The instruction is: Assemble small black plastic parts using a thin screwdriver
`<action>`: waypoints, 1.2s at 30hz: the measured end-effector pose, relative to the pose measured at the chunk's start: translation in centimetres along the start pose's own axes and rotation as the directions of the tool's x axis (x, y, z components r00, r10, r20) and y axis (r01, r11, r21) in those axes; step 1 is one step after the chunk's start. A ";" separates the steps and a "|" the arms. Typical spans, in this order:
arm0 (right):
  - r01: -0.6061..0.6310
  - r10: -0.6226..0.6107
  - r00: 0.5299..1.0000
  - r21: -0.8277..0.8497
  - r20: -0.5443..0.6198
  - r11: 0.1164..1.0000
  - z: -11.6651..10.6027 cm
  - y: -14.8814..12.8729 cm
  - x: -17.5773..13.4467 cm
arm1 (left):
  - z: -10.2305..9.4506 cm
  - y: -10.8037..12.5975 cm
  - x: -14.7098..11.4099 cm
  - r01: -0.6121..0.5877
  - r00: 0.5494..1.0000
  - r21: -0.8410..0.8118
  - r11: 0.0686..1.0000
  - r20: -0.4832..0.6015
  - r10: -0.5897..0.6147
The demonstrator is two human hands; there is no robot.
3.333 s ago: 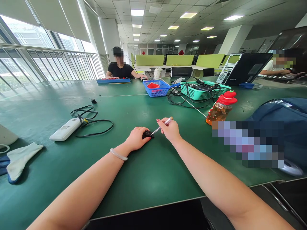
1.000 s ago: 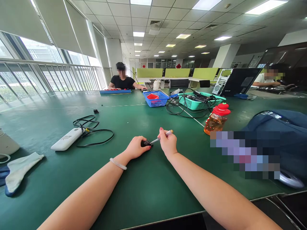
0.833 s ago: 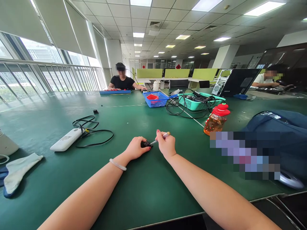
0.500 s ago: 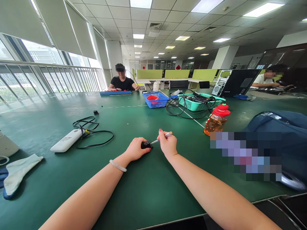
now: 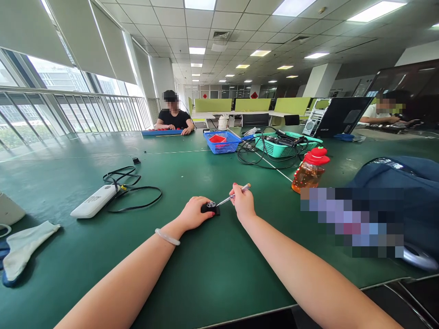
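My left hand [image 5: 195, 213] is closed round a small black block [image 5: 208, 208] with a silvery, patterned top, steadying it on the green table [image 5: 212, 274]. Its exact kind is too small to make out. Between the fingers of my right hand [image 5: 244, 203] is a slim screwdriver [image 5: 236, 194] with a pale shaft and a gold-coloured end. The tool slants down to the left, its thin tip at the right edge of the block's top; whether it touches cannot be told.
Left lie a white power bank [image 5: 94, 201], a black cable [image 5: 137, 187] and a glove [image 5: 29, 246]. Ahead are a blue basket [image 5: 222, 147] and a green basket [image 5: 279, 151] with cables. A red-lidded bottle [image 5: 308, 173] and dark bag [image 5: 404, 183] stand right. Two people sit farther off.
My right hand has shifted slightly right and the screwdriver has drawn back a little from the block. My left hand stays on the block. The person opposite has moved their hands.
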State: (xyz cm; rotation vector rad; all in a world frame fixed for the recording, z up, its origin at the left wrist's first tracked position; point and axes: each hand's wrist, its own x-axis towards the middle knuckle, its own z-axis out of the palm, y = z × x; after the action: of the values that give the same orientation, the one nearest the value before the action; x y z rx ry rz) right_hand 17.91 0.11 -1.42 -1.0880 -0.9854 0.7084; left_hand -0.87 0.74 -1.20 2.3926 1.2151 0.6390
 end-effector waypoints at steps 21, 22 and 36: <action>-0.227 0.227 0.974 0.128 0.016 0.965 -0.1 -0.7 0.2 | -0.2 0.3 0.0 -0.028 0.999 0.011 1.000 0.031 0.027; -0.235 0.234 0.972 0.134 0.022 0.963 0.0 -0.7 0.1 | -0.2 0.2 0.0 -0.027 0.999 0.013 1.000 0.033 0.026; -0.310 0.321 0.947 0.245 -0.002 0.918 0.0 -0.3 0.3 | 0.1 0.0 -0.1 -0.006 1.000 0.040 0.999 -0.006 0.006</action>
State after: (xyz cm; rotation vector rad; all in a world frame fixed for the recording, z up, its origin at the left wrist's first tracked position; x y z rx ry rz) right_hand 18.01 0.28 -1.00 -1.0509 -0.6702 1.0369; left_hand -0.86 0.68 -1.31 2.4295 1.2348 0.6299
